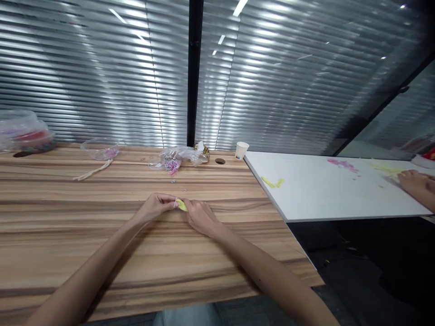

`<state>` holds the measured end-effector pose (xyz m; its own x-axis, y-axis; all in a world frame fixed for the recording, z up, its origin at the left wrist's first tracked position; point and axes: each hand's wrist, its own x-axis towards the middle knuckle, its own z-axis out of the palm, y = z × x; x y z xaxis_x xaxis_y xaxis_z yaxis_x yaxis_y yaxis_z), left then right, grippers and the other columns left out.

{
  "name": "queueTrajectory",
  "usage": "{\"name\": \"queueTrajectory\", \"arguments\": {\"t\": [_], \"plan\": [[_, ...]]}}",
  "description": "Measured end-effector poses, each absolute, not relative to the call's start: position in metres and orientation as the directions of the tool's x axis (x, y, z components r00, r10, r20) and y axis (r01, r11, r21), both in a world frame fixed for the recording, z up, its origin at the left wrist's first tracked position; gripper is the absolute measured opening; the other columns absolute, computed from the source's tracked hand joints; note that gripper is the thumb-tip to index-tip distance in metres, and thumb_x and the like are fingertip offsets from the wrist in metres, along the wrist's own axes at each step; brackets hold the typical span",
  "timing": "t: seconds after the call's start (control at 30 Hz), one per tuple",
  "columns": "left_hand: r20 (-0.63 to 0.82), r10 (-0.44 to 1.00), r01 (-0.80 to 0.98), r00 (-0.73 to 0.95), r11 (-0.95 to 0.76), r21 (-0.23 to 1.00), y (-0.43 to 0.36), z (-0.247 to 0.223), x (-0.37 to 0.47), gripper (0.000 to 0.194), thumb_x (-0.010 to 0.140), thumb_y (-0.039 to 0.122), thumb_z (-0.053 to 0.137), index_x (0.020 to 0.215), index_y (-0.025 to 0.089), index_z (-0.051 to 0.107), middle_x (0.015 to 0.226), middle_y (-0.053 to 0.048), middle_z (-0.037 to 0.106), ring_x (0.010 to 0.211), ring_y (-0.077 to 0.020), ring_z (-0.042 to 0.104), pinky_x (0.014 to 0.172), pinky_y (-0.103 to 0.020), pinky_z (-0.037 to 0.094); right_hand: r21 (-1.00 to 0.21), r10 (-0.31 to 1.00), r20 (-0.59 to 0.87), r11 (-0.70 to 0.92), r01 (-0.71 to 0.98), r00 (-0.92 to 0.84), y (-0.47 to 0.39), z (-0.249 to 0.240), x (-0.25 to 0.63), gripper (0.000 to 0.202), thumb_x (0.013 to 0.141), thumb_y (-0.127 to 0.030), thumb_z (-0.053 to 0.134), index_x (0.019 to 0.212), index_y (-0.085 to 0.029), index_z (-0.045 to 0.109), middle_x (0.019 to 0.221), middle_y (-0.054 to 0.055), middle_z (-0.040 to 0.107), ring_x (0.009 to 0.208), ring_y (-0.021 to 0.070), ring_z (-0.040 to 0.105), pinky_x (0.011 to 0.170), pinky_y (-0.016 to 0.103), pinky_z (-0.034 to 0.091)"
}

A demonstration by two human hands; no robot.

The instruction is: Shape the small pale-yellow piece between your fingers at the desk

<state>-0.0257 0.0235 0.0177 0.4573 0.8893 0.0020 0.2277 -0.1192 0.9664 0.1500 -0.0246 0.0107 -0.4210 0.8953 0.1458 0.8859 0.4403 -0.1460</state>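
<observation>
Over the middle of the wooden table, my left hand (155, 208) and my right hand (200, 216) meet almost fingertip to fingertip. Between them is a short, soft yellow strip (181, 205), bent or folded; its exact kind is not clear. My right fingers pinch its right end. A small pale elastic band (176, 202) loops at my left fingertips, beside the strip's left end. Whether the band goes around the strip I cannot tell. Beyond my hands lie a small loose ring (173, 181) and a clear bag with pink and purple small bands (172, 164).
A cream twisted cord (93, 171) lies left, near a clear bowl (98, 149). A paper cup (241, 150) stands at the back by a cable hole (220, 161). The adjoining white table (312, 194) holds yellow pieces (272, 182); another person's hand (416, 183) works there.
</observation>
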Motion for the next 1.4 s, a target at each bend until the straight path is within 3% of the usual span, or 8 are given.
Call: {"name": "queueTrajectory", "arguments": {"t": [0.3, 0.57, 0.8, 1.13, 1.4], "plan": [[0.039, 0.906, 0.245, 0.421, -0.155, 0.957, 0.023, 0.012, -0.022, 0.035, 0.063, 0.043, 0.066, 0.080, 0.013, 0.072, 0.088, -0.008, 0.071, 0.082, -0.0247, 0.064, 0.079, -0.033, 0.048, -0.154, 0.894, 0.129, 0.446, 0.882, -0.429, -0.022, 0.008, 0.149, 0.033, 0.085, -0.011, 0.032, 0.116, -0.015, 0.045, 0.095, 0.011, 0.066, 0.084, 0.0205, 0.062, 0.068, 0.027, 0.042], [0.127, 0.954, 0.278, 0.270, -0.203, 0.939, 0.011, 0.011, -0.011, 0.035, 0.068, 0.044, 0.062, 0.081, 0.013, 0.071, 0.084, -0.007, 0.071, 0.080, -0.0242, 0.063, 0.073, -0.031, 0.047, -0.185, 0.910, 0.125, 0.413, 0.892, -0.395, -0.024, 0.011, 0.148, 0.031, 0.089, -0.031, 0.034, 0.115, -0.016, 0.043, 0.095, 0.011, 0.066, 0.084, 0.0213, 0.062, 0.070, 0.029, 0.042], [0.083, 0.969, 0.272, 0.231, -0.146, 0.951, 0.006, 0.015, -0.008, 0.038, 0.068, 0.047, 0.062, 0.080, 0.012, 0.070, 0.081, -0.008, 0.071, 0.077, -0.0237, 0.063, 0.068, -0.029, 0.046, -0.241, 0.906, 0.164, 0.421, 0.875, -0.390, -0.022, 0.010, 0.149, 0.038, 0.093, -0.040, 0.024, 0.113, -0.016, 0.046, 0.094, 0.011, 0.066, 0.084, 0.0203, 0.062, 0.070, 0.027, 0.040], [0.043, 0.948, 0.227, 0.317, -0.120, 0.967, 0.013, 0.016, -0.014, 0.037, 0.066, 0.046, 0.065, 0.081, 0.013, 0.071, 0.086, -0.008, 0.071, 0.084, -0.0247, 0.064, 0.079, -0.032, 0.046, -0.295, 0.878, 0.210, 0.477, 0.828, -0.430, -0.017, 0.002, 0.153, 0.033, 0.095, -0.033, 0.021, 0.106, -0.017, 0.049, 0.092, 0.008, 0.066, 0.081, 0.0179, 0.061, 0.066, 0.024, 0.038], [0.016, 0.908, 0.202, 0.419, -0.110, 0.973, 0.014, 0.022, -0.017, 0.041, 0.064, 0.047, 0.065, 0.085, 0.013, 0.071, 0.090, -0.009, 0.071, 0.086, -0.0262, 0.064, 0.086, -0.038, 0.046, -0.263, 0.882, 0.188, 0.470, 0.843, -0.433, -0.018, 0.003, 0.154, 0.035, 0.095, -0.033, 0.020, 0.107, -0.017, 0.049, 0.090, 0.008, 0.067, 0.076, 0.0182, 0.062, 0.062, 0.024, 0.038]]}}
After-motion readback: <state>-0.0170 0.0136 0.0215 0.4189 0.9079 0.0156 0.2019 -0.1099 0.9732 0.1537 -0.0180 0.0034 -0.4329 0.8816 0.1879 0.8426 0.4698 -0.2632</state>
